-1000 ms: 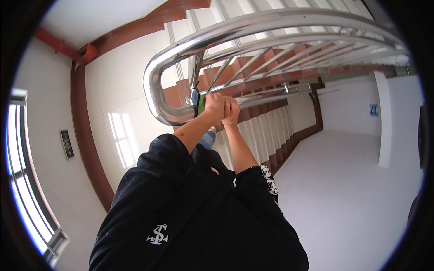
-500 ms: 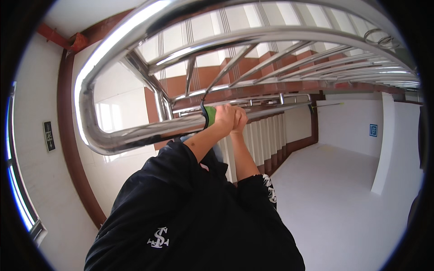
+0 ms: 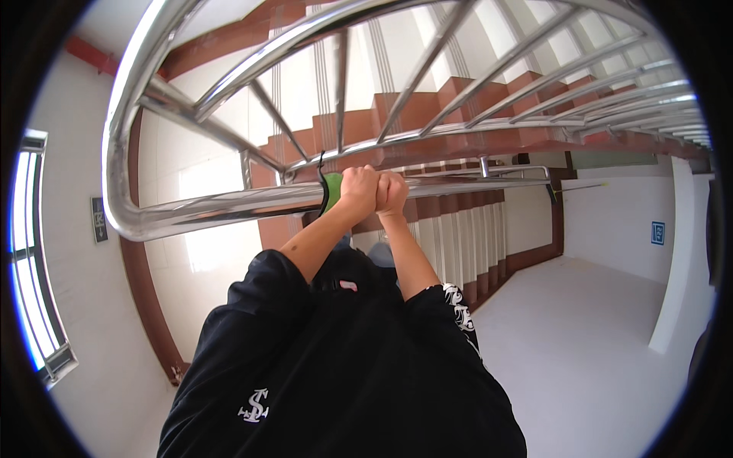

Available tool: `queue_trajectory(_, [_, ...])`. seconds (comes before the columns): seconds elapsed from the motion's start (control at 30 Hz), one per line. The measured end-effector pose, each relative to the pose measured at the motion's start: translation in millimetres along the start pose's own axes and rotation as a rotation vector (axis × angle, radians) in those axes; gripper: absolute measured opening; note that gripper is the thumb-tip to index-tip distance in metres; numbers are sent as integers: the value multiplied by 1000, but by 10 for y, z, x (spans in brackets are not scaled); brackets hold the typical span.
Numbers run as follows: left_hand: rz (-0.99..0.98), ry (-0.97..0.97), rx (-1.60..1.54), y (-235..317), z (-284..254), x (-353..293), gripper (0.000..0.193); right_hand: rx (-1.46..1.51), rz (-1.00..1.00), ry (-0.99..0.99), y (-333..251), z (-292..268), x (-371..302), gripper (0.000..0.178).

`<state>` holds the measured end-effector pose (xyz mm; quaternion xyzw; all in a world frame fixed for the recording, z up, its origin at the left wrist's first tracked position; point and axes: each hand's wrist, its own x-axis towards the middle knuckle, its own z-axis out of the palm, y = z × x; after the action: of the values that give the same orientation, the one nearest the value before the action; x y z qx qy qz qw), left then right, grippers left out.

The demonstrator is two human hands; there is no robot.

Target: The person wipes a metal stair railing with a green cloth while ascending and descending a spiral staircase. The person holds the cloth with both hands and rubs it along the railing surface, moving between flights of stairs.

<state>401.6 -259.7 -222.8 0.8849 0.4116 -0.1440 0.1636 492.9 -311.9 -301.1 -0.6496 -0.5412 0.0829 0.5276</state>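
A green cloth (image 3: 334, 191) with a dark edge lies against the shiny metal handrail (image 3: 214, 210), and a thin dark end of it sticks up above the rail. My left hand (image 3: 359, 188) is closed on the cloth and over the rail. Right beside it, touching it, my right hand (image 3: 391, 192) is closed around the same rail. Whether the cloth reaches under my right fingers is hidden. Both forearms come up from the short sleeves of a black shirt (image 3: 343, 359).
Metal bars (image 3: 341, 91) of the railing stand in front of stairs (image 3: 458, 99) with white treads and red-brown sides. More stairs (image 3: 450, 237) run below my right arm. A barred window (image 3: 38, 267) and a dark sign (image 3: 99, 220) are on the left wall. A blue sign (image 3: 657, 233) is at right.
The view has shifted, so more of the upper stairs shows between the bars. In the picture my hands and the cloth stand a little farther left; both hands stay closed at the rail.
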Motion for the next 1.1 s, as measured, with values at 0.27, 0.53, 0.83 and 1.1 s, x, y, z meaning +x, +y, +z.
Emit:
queue_trajectory(0.27, [-96,151,172,594,261,572,33,23,9,-55,758,-371,190,45])
queue_trajectory(0.53, [-103,184,289,514,260,362,37,63,212,-227,544,-386,266,40])
queue_trajectory(0.83, [-214,374,330,-23,-10,-373,47,-187,-149,-552,358,-606,287,51])
queue_trajectory(1.1, [-381,169,575,-88,-320,-583,50,-224,-340,-802,-252,-31,479,58])
